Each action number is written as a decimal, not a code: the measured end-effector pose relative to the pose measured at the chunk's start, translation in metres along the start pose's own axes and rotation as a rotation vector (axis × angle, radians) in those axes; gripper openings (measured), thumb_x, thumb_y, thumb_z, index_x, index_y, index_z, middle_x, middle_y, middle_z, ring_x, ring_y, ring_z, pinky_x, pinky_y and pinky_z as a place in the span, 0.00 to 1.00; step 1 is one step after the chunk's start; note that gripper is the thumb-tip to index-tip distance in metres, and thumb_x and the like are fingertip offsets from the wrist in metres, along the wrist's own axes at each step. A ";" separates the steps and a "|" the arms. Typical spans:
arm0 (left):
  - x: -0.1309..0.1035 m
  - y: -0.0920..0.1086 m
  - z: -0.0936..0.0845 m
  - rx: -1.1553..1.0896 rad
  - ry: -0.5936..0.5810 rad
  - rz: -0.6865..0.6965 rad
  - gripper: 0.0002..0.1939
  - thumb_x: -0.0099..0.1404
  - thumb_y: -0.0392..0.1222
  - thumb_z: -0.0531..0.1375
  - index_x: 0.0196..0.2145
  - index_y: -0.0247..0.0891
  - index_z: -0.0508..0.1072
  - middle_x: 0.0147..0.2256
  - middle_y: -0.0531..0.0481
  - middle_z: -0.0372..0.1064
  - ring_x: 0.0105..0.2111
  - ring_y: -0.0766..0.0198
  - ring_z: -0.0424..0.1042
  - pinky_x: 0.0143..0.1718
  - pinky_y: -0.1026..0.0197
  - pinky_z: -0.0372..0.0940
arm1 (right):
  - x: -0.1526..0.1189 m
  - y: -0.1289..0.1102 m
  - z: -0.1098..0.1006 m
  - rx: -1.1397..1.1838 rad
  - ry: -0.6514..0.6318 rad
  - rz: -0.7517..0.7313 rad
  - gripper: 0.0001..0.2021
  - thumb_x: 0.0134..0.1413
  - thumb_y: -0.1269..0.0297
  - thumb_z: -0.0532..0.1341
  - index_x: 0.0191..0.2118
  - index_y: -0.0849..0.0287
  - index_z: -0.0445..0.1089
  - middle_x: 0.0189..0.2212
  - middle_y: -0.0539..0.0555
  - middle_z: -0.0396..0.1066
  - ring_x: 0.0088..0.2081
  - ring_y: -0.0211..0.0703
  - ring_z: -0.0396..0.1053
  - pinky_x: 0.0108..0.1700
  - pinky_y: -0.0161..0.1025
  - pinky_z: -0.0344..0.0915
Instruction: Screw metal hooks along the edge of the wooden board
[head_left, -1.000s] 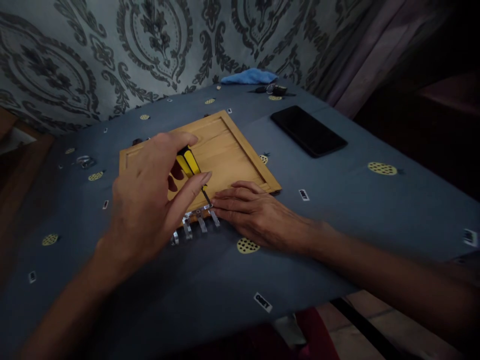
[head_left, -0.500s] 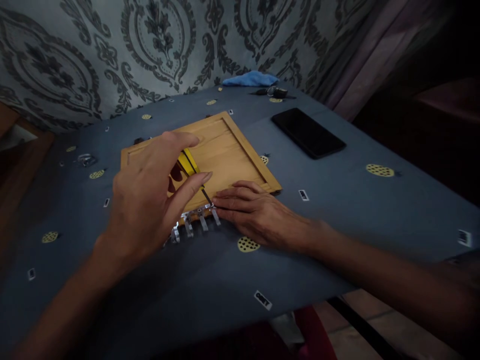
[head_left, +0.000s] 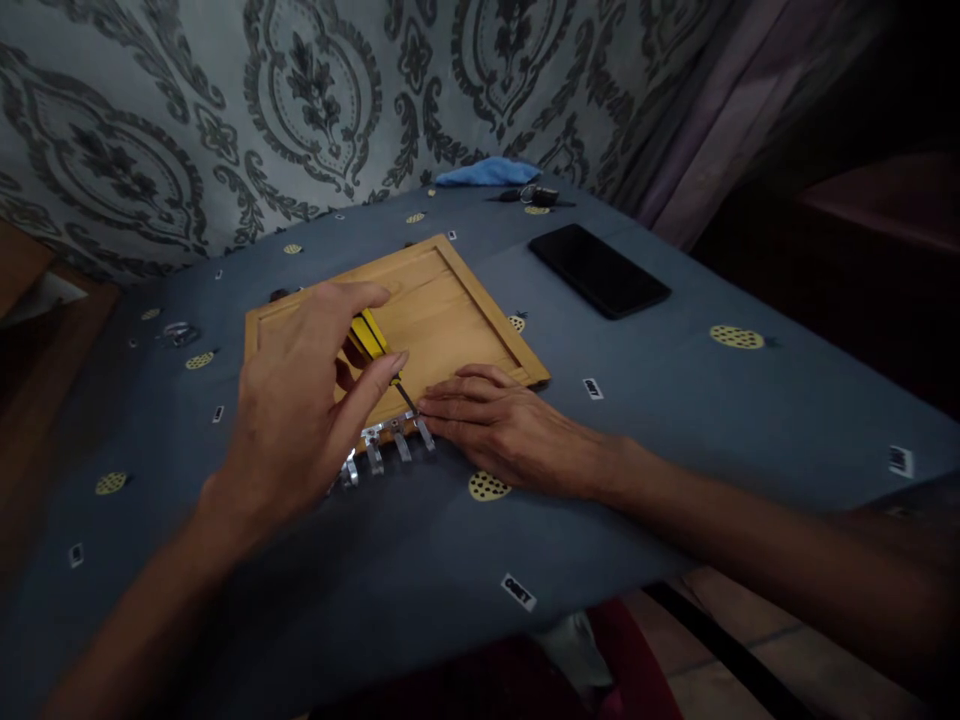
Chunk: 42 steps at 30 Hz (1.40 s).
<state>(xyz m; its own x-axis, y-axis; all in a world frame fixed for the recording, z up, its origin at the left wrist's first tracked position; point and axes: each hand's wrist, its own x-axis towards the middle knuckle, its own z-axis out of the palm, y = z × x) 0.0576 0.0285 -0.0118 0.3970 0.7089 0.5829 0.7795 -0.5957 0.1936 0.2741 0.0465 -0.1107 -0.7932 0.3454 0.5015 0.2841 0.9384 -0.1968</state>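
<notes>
My left hand (head_left: 300, 375) is closed around a yellow-and-black screwdriver (head_left: 369, 333), thumb on one side and fingers on the other. The screwdriver tilts, and its tip meets the last of several shiny metal hooks (head_left: 401, 437) along the near edge of a framed wooden board (head_left: 442, 300). My right hand (head_left: 514, 430) lies flat on the board's near right corner, fingers stretched out and together. Its fingertips are beside the screwdriver's tip. Part of the board and of the hook row is hidden behind my left hand.
A black phone (head_left: 598, 270) lies right of the board on the blue patterned tablecloth (head_left: 637, 420). Farther back are keys (head_left: 536, 195) and a blue cloth (head_left: 489, 172). A small shiny object (head_left: 178, 333) sits on the left. A patterned curtain (head_left: 322, 90) hangs behind the table.
The view has shifted slightly, so the table things appear a little to the left. Both hands keep their places on the board and screwdriver; the left fingers have shifted only slightly on the handle.
</notes>
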 end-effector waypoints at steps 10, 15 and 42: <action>-0.001 0.002 -0.002 -0.161 -0.057 -0.100 0.18 0.66 0.40 0.62 0.52 0.50 0.67 0.45 0.53 0.73 0.36 0.62 0.77 0.36 0.59 0.74 | -0.002 0.000 0.000 0.012 -0.046 0.031 0.17 0.69 0.70 0.52 0.57 0.65 0.71 0.55 0.58 0.74 0.60 0.50 0.67 0.62 0.55 0.61; 0.000 0.002 0.001 -0.080 -0.018 -0.010 0.16 0.67 0.40 0.62 0.52 0.46 0.69 0.43 0.53 0.74 0.31 0.65 0.75 0.37 0.61 0.73 | -0.002 0.000 -0.001 0.005 -0.048 0.033 0.17 0.70 0.70 0.51 0.57 0.63 0.71 0.56 0.56 0.73 0.60 0.49 0.67 0.62 0.54 0.61; 0.001 0.001 -0.002 -0.019 -0.060 -0.013 0.17 0.69 0.43 0.59 0.54 0.50 0.66 0.49 0.54 0.74 0.37 0.60 0.76 0.37 0.58 0.72 | -0.004 0.002 0.002 0.036 -0.038 0.020 0.17 0.69 0.69 0.53 0.58 0.64 0.70 0.55 0.59 0.74 0.60 0.50 0.66 0.61 0.56 0.62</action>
<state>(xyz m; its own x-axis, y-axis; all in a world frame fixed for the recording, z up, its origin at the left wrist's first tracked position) 0.0575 0.0282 -0.0091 0.4156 0.7376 0.5322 0.7758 -0.5929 0.2159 0.2769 0.0471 -0.1142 -0.8078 0.3631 0.4645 0.2815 0.9298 -0.2372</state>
